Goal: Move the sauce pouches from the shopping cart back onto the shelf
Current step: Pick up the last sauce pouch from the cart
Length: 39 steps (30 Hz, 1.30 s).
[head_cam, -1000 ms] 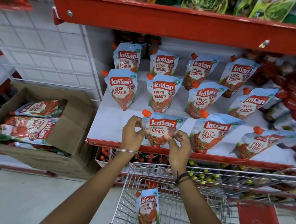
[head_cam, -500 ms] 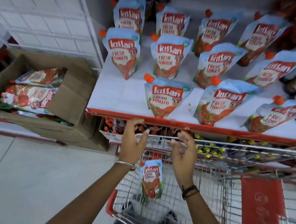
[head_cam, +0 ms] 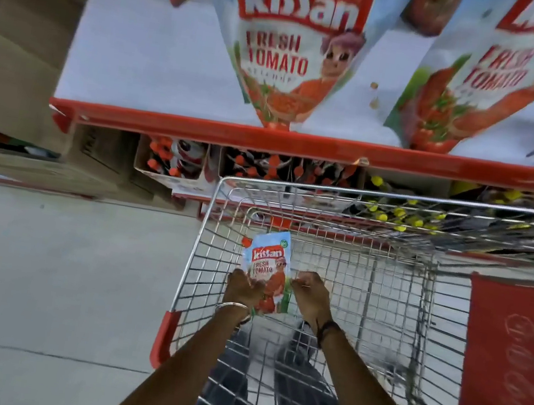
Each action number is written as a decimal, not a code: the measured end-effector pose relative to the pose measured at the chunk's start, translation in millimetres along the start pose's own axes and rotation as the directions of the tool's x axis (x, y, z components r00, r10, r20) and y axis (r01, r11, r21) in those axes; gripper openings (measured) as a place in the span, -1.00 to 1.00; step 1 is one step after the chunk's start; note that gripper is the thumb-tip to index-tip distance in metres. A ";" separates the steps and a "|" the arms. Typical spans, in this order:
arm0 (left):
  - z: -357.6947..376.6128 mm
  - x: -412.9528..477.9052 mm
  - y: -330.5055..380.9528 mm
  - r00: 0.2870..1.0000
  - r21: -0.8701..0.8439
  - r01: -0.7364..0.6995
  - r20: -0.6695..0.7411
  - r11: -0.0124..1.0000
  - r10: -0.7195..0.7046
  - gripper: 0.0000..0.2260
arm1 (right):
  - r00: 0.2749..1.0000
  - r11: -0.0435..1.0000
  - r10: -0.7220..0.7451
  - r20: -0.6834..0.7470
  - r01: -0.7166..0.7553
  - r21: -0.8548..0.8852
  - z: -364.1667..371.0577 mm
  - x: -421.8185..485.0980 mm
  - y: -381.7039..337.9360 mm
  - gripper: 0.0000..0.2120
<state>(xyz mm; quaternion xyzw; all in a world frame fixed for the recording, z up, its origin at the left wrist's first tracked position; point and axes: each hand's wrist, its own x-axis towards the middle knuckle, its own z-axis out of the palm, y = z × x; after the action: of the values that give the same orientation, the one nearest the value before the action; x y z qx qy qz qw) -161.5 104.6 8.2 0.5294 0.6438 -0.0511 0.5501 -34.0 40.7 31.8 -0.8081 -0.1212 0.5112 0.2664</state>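
One blue-and-red tomato sauce pouch (head_cam: 268,265) stands in the front left corner of the wire shopping cart (head_cam: 389,255). My left hand (head_cam: 242,287) grips its lower left edge and my right hand (head_cam: 310,295) grips its lower right edge, both reaching down inside the cart. On the white shelf (head_cam: 148,56) with a red front lip, a shelved pouch (head_cam: 292,50) stands very close to the camera, and another pouch (head_cam: 477,81) leans to its right.
A cardboard box (head_cam: 20,61) sits on the floor at the left of the shelf. Below the shelf are trays of red-capped bottles (head_cam: 174,160) and yellow-capped bottles (head_cam: 395,214). The cart's red seat flap (head_cam: 510,370) is at the right. Grey tiled floor (head_cam: 57,275) lies left of the cart.
Both hands left the pouch set on the shelf, dropped into the cart and took hold of the pouch there. The view has tilted down and moved closer to the shelf.
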 end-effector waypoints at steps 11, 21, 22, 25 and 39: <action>31.0 29.8 -9.2 0.939 -0.235 0.250 -0.178 0.939 -0.294 -0.72 | 0.987 0.996 0.082 0.140 -0.084 0.006 34.6 80.0 41.1 -0.71; 22.2 16.7 1.4 0.956 -0.300 0.248 -0.077 0.921 -0.283 -0.76 | 1.000 0.991 0.028 0.004 -0.029 0.129 20.1 41.9 37.5 -0.83; 18.2 10.2 6.6 0.958 -0.308 0.239 -0.082 0.921 -0.276 -0.75 | 0.999 0.988 0.032 -0.009 -0.030 0.153 15.9 34.9 33.6 -0.81; -0.1 -13.6 26.9 0.965 -0.238 0.221 -0.089 0.946 -0.248 -0.69 | 0.999 0.981 0.006 -0.053 0.004 0.196 4.7 10.1 21.7 -0.83; -125.1 -148.4 89.7 0.957 -0.431 -0.238 -0.257 0.870 0.134 -0.75 | 0.879 0.845 -0.440 -0.181 0.474 0.249 -19.9 -150.2 -93.8 -0.80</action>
<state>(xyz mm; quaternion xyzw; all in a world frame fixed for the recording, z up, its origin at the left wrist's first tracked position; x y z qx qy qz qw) -201.8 131.8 216.4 0.4468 0.6401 0.2141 0.5872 -76.4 42.0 204.9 -0.7372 -0.2196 0.3967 0.5010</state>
